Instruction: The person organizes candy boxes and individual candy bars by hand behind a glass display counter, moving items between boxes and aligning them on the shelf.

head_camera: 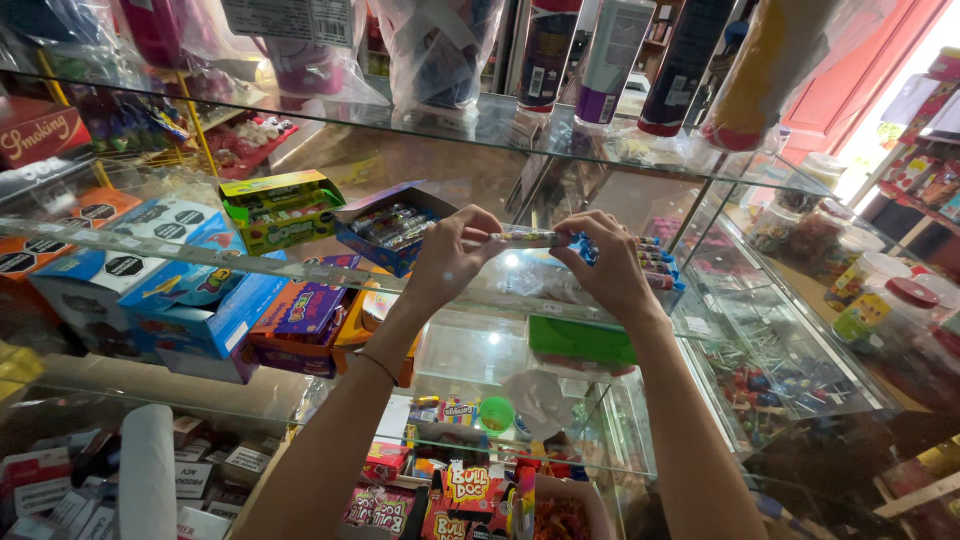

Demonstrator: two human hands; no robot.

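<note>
Hands: left [447, 252], right [603, 262], pinching candy stick [527, 238] ends, seemingly.

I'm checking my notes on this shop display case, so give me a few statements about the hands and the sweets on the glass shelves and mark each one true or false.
1. Both hands, left hand and right hand, hold one thin, foil-wrapped candy stick between them. True.
2. The candy stick is held upright. False: it lies roughly level, one end at each hand.
3. The open blue cardboard box of wrapped candy sticks sits to the left of the left hand. True.
4. The flat green box rests on the top glass shelf. False: it lies lower, below the right hand.
5. The left wrist carries a thin bracelet. True.
</note>
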